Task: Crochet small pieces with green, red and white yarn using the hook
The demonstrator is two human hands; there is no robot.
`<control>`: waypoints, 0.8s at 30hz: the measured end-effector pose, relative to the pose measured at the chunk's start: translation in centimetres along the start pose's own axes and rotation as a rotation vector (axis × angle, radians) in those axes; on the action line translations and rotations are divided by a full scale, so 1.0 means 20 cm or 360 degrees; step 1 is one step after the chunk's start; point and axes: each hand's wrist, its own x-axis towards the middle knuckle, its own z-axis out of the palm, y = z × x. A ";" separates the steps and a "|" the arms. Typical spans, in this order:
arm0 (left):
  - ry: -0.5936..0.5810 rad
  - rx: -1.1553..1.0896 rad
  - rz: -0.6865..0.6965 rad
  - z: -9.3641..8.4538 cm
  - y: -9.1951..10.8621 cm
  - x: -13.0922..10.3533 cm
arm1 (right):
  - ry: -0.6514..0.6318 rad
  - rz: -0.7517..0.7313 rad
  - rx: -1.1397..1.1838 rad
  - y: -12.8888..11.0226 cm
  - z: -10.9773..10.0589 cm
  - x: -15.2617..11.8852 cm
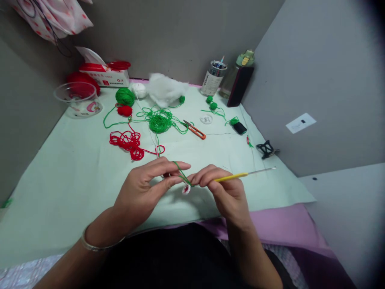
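My left hand (pixel 147 186) has green yarn (pixel 180 171) looped over its raised index finger, its thumb and another finger pinched beside a small white and red crocheted piece (pixel 186 189). The yarn runs down to that piece. My right hand (pixel 221 184) is closed around a yellow-handled crochet hook (pixel 233 176), whose inner tip meets the piece and the green yarn. The hook's other metal end points right. Beyond my hands lie a loose green yarn coil (pixel 160 123) and tangled red yarn (pixel 128 143).
Orange-handled snips (pixel 195 130) lie mid-table, left of a small clear dish (pixel 206 119). White stuffing (pixel 167 90), a green ball (pixel 125 96), a tissue box (pixel 105 75) and a plastic tub (pixel 81 104) stand behind. A pen cup (pixel 213 79), bottle (pixel 230 82) and black clip (pixel 266 149) are rightward.
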 end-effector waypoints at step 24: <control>-0.0124 -0.0996 -0.0562 0.02 -0.08 0.01 | -0.0058 -0.0058 -0.0142 0.03 0.03 0.03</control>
